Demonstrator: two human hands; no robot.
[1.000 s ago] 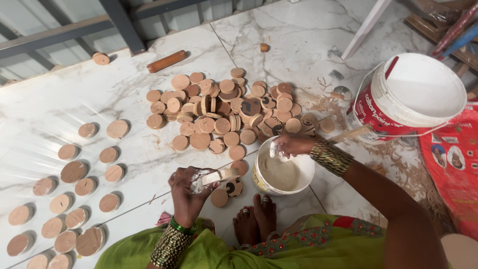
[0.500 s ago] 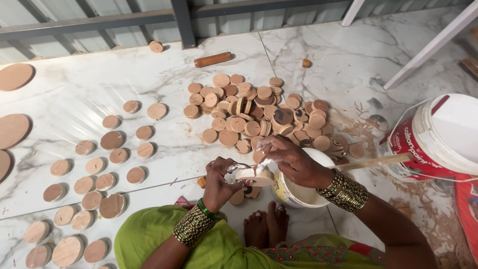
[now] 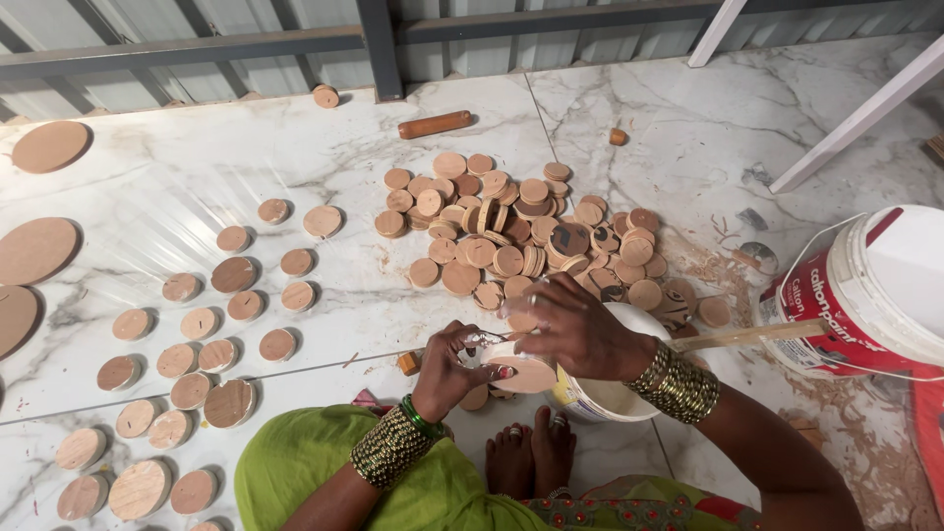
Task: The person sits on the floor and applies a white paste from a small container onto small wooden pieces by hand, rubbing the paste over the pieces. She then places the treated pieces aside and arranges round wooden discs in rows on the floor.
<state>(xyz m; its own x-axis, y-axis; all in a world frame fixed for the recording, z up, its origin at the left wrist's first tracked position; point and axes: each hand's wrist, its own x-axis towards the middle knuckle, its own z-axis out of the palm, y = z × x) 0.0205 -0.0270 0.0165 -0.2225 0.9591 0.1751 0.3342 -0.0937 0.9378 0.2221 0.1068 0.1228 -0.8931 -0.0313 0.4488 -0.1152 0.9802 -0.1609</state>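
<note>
My left hand (image 3: 450, 369) holds a round wooden disc (image 3: 526, 374) flat in front of my lap, just above my bare feet. My right hand (image 3: 570, 324) rests on top of that disc, fingers curled over it, touching its upper face. Directly under and behind the right hand sits a small white tub (image 3: 600, 393) with pale liquid inside. A heap of similar wooden discs (image 3: 521, 236) lies just beyond my hands on the marble floor (image 3: 197, 167).
Several discs (image 3: 197, 324) lie spread in rows at the left, with larger discs (image 3: 34, 251) at the far left edge. A big white paint bucket (image 3: 885, 295) with a wooden stick (image 3: 757, 336) stands at the right. A wooden cylinder (image 3: 435, 124) lies near the metal wall.
My right hand left the small tub and came over onto the disc held by the left hand. The camera view shifted to the left, bringing the larger discs into sight.
</note>
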